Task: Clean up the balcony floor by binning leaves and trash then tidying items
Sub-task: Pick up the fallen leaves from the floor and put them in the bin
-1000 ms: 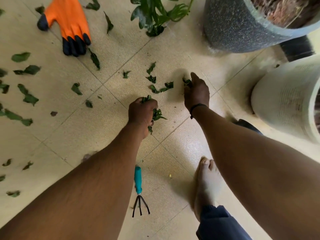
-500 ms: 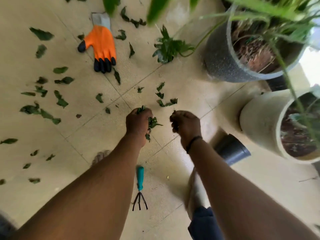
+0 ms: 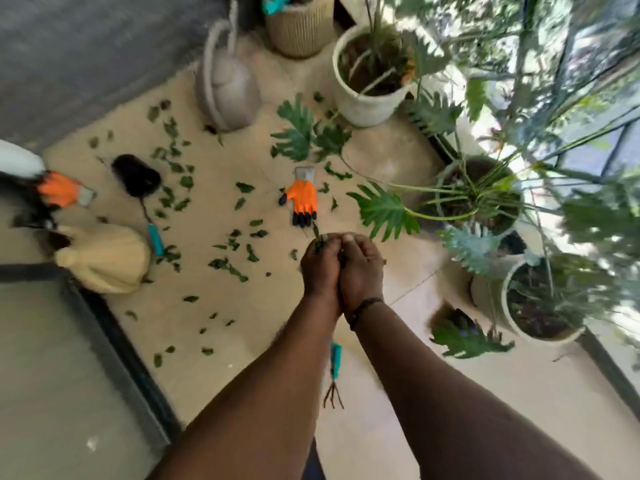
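Observation:
My left hand (image 3: 320, 268) and my right hand (image 3: 362, 268) are pressed together above the floor, both closed around a bunch of green leaf bits (image 3: 319, 241) that pokes out at the top. Many more torn leaves (image 3: 228, 265) lie scattered over the beige tiled floor (image 3: 263, 317) to the left and beyond my hands. An orange glove with black fingertips (image 3: 302, 201) lies flat just past my hands. A small teal-handled hand rake (image 3: 334, 372) lies on the tiles under my forearms.
A grey watering can (image 3: 227, 88) stands at the back. Potted plants (image 3: 372, 74) line the right side. A cream bag (image 3: 104, 258), a black brush with a teal handle (image 3: 138, 178) and a second orange glove (image 3: 59, 192) lie at left. A dark door track (image 3: 117, 355) borders the floor.
My hands have risen from the floor and come together with the leaves. The view has pulled up and back, so much more of the balcony shows.

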